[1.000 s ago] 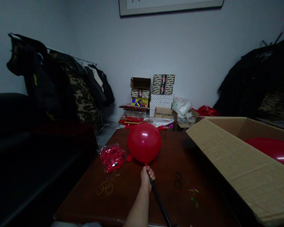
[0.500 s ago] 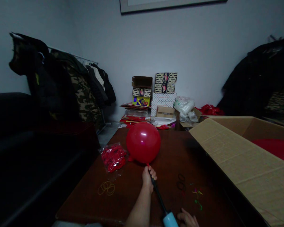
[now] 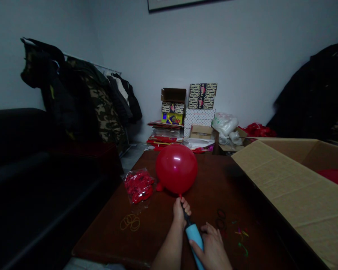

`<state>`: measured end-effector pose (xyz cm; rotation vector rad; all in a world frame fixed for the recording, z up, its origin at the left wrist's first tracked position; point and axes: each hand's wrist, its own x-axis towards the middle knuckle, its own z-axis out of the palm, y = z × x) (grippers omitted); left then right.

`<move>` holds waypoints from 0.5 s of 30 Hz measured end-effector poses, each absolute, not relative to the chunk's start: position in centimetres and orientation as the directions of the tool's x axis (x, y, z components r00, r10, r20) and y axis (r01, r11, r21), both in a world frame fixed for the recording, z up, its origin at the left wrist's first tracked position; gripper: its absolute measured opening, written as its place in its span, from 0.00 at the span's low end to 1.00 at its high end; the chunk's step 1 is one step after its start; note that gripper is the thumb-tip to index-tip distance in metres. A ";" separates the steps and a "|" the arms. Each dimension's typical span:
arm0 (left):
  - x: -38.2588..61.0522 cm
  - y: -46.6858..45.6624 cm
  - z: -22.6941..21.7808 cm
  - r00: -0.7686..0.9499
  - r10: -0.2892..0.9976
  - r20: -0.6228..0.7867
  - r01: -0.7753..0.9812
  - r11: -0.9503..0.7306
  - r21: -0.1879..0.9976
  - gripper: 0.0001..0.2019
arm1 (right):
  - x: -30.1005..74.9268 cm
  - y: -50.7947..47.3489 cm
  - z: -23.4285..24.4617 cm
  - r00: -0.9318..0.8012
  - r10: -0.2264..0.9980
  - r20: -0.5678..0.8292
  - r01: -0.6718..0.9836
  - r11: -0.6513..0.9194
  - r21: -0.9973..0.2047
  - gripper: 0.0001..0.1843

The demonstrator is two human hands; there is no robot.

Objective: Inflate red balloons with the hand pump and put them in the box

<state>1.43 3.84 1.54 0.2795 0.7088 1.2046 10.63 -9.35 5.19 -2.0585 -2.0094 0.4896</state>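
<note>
A round, inflated red balloon (image 3: 176, 168) stands over the table, its neck at the tip of a hand balloon pump (image 3: 194, 237) with a light-blue barrel and a black front end. My left hand (image 3: 181, 210) is wrapped round the pump's black end, just below the balloon's neck. Lower down, my right hand (image 3: 211, 245) grips the blue barrel, the thumb lying across it and the fingers along its right side. Left of the balloon lies a clear bag of red balloons (image 3: 139, 186).
Yellow rubber bands (image 3: 130, 222) lie at the table's left, and dark bands (image 3: 221, 219) with small colored bits (image 3: 243, 233) at its right. An open cardboard box (image 3: 287, 195) flanks the right edge. Stacked boxes (image 3: 199, 116) stand beyond the table; a black sofa (image 3: 45, 187) is left.
My right hand and the blue barrel have moved up toward my left hand, so less black rod shows between them. The view has shifted slightly. My left hand keeps its hold below the balloon.
</note>
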 end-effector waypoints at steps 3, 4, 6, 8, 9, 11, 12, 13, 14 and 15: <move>1.5 3.7 1.6 0.176 0.920 -0.350 -0.734 0.360 0.576 0.13 | 10.7 -9.9 4.8 0.016 0.996 -0.093 0.923 -0.051 -0.381 0.27; 1.6 3.6 1.6 0.174 0.921 -0.348 -0.731 0.358 0.581 0.12 | 10.8 -10.1 4.7 0.016 0.995 -0.097 0.925 -0.052 -0.377 0.28; 1.6 3.4 1.5 0.166 0.925 -0.341 -0.727 0.349 0.591 0.12 | 11.1 -10.7 4.4 0.010 0.993 -0.115 0.929 -0.052 -0.366 0.29; 1.7 3.4 1.4 0.164 0.929 -0.332 -0.723 0.342 0.600 0.12 | 11.4 -11.2 4.1 0.004 0.990 -0.141 0.935 -0.054 -0.351 0.31; 1.7 3.4 1.3 0.164 0.932 -0.324 -0.722 0.337 0.604 0.12 | 11.5 -11.5 3.8 0.002 0.989 -0.150 0.938 -0.054 -0.342 0.30; 1.7 3.4 1.2 0.162 0.936 -0.312 -0.725 0.327 0.606 0.12 | 11.6 -11.9 3.2 0.006 0.990 -0.138 0.944 -0.051 -0.326 0.28; 1.7 3.5 1.1 0.161 0.937 -0.310 -0.726 0.325 0.606 0.13 | 11.6 -12.1 2.9 0.015 0.993 -0.118 0.947 -0.052 -0.316 0.27; 1.7 3.6 1.1 0.160 0.936 -0.315 -0.728 0.327 0.603 0.13 | 11.6 -12.4 2.5 0.029 0.995 -0.095 0.951 -0.056 -0.305 0.27; 1.7 3.7 1.0 0.162 0.931 -0.326 -0.726 0.336 0.600 0.13 | 11.7 -12.6 2.0 0.043 0.997 -0.070 0.954 -0.061 -0.295 0.26; 1.7 3.8 1.0 0.167 0.929 -0.331 -0.725 0.343 0.597 0.13 | 11.8 -12.9 1.6 0.057 0.997 -0.049 0.956 -0.068 -0.285 0.25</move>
